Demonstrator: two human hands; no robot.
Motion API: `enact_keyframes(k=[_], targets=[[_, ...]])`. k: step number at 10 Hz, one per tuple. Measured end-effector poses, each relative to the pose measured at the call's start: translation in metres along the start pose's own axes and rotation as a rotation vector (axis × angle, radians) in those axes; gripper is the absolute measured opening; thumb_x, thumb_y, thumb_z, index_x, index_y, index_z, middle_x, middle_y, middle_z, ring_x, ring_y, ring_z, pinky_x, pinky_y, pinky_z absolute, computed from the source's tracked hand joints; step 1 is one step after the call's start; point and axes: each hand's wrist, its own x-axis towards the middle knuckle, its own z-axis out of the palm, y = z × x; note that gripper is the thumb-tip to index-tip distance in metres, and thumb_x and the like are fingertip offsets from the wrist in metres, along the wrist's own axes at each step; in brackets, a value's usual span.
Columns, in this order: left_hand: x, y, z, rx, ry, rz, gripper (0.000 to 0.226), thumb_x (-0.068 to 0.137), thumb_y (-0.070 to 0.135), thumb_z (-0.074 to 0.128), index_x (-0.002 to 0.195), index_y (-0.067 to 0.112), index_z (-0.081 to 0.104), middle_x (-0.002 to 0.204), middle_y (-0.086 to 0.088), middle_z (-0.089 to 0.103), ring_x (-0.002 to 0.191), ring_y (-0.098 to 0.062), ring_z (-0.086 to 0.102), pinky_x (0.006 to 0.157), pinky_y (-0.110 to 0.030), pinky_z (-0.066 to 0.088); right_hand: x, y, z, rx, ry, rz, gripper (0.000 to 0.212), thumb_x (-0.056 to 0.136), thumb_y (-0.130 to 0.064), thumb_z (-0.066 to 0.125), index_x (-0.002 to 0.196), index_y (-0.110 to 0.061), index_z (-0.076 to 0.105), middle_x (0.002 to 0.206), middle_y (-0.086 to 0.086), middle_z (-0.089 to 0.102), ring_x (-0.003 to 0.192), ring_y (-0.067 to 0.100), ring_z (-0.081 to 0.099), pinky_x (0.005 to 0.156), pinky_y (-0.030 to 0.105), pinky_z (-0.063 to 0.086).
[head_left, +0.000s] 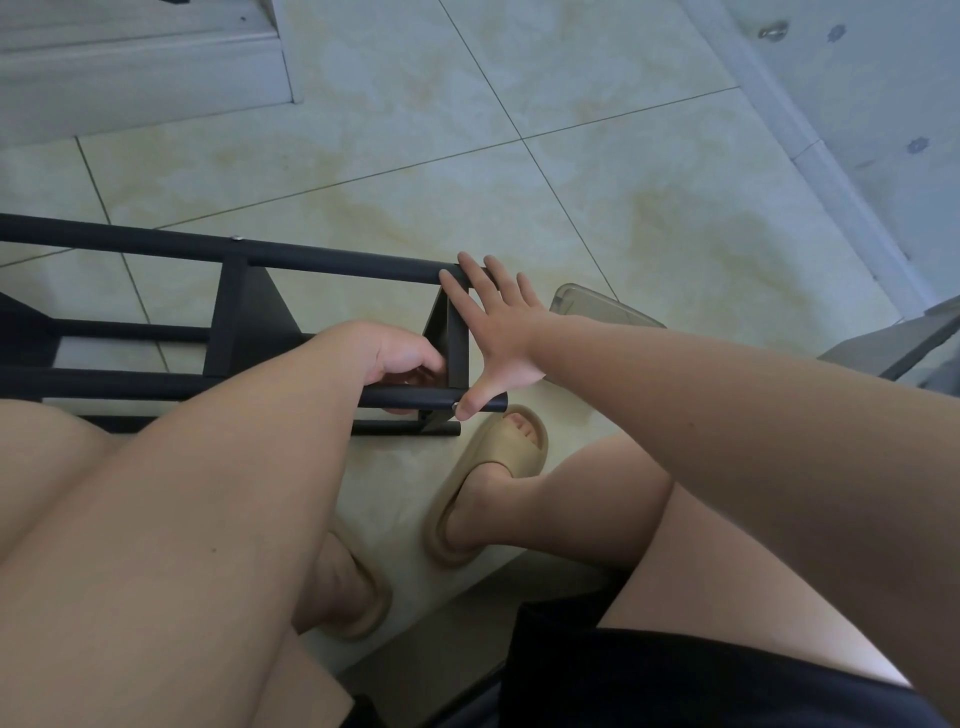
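Black metal rack (156, 248): lies on its side on the tiled floor (571, 104), running from the left edge to mid-frame, in front of the seated person's knees.
Left hand (387, 353): inside the frame at the rack's right end, fingers curled just beside the end plate (451, 332); whether they pinch anything cannot be told.
Right hand (498, 332): fingers spread flat against the end plate's outer face, fingertips on the upper bar, thumb on the lower bar.
Tan slipper (498, 467): below, on the person's foot.
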Motion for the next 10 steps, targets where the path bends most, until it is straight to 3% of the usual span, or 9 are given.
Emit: enact_keyframes(k=[1,2,3,5,6,8,9,10], targets=[[-0.0021,0.0010,-0.0001,0.037,-0.019,-0.003,0.022,0.089,0.020,0.063,0.073,0.010,0.073,0.076,-0.010,0.067,0.069,-0.024,0.060,0.077,-0.035,0.054,0.0005,-0.0004,0.0008,-0.003,0.004,-0.001,0.163,0.045,-0.091,0.071,0.154,-0.024,-0.031,0.162,0.007,-0.036,0.149,0.035,-0.031,0.123,0.059,-0.007],[-0.0024,0.0013,-0.0002,0.053,-0.029,0.000,0.014,0.090,0.021,0.064,0.085,0.009,0.071,0.083,-0.010,0.065,0.075,-0.024,0.059,0.077,-0.035,0.051,0.0007,-0.0001,0.0011,-0.003,0.007,0.001,0.163,0.045,-0.090,0.071,0.155,-0.024,-0.030,0.162,0.008,-0.036,0.150,0.035,-0.031,0.123,0.059,-0.008],[-0.0029,0.0012,0.0001,0.047,-0.032,0.008,0.013,0.090,0.020,0.065,0.089,0.008,0.071,0.087,-0.012,0.066,0.078,-0.025,0.060,0.082,-0.036,0.052,0.0006,0.0000,0.0010,-0.009,0.008,0.003,0.163,0.045,-0.091,0.071,0.155,-0.024,-0.030,0.162,0.008,-0.036,0.150,0.035,-0.030,0.123,0.059,-0.007],[-0.0032,-0.0001,-0.0022,-0.038,-0.067,0.013,0.017,0.085,0.019,0.065,0.076,0.010,0.078,0.083,-0.011,0.070,0.080,-0.027,0.064,0.100,-0.044,0.052,0.0010,0.0003,0.0006,-0.012,0.005,0.000,0.163,0.045,-0.091,0.070,0.154,-0.024,-0.031,0.162,0.008,-0.036,0.150,0.035,-0.031,0.123,0.061,-0.006],[-0.0026,-0.0004,-0.0014,-0.052,-0.054,0.011,0.023,0.085,0.021,0.063,0.070,0.012,0.078,0.081,-0.011,0.069,0.079,-0.027,0.063,0.099,-0.045,0.052,0.0010,0.0007,0.0013,-0.011,0.003,-0.001,0.163,0.045,-0.091,0.070,0.155,-0.024,-0.031,0.162,0.008,-0.036,0.150,0.035,-0.031,0.123,0.061,-0.006],[-0.0042,0.0009,-0.0002,0.043,-0.040,-0.008,0.032,0.087,0.021,0.066,0.057,0.015,0.074,0.066,-0.006,0.066,0.060,-0.020,0.060,0.069,-0.031,0.053,0.0022,0.0013,0.0022,-0.006,0.004,0.000,0.164,0.043,-0.092,0.069,0.154,-0.025,-0.031,0.161,0.007,-0.037,0.149,0.035,-0.032,0.123,0.060,-0.007],[-0.0046,0.0024,0.0005,0.051,-0.036,0.003,0.015,0.088,0.019,0.064,0.079,0.011,0.072,0.074,-0.008,0.065,0.066,-0.021,0.059,0.069,-0.031,0.051,0.0027,0.0016,0.0028,-0.010,0.005,0.002,0.164,0.043,-0.093,0.068,0.154,-0.025,-0.032,0.161,0.007,-0.037,0.149,0.035,-0.031,0.122,0.060,-0.007],[-0.0035,0.0023,0.0002,0.051,-0.030,0.011,0.012,0.090,0.018,0.062,0.092,0.009,0.069,0.085,-0.011,0.064,0.074,-0.024,0.057,0.074,-0.033,0.050,0.0031,0.0017,0.0027,-0.010,0.001,0.001,0.164,0.043,-0.093,0.068,0.154,-0.025,-0.032,0.161,0.007,-0.037,0.149,0.035,-0.032,0.122,0.061,-0.007]])
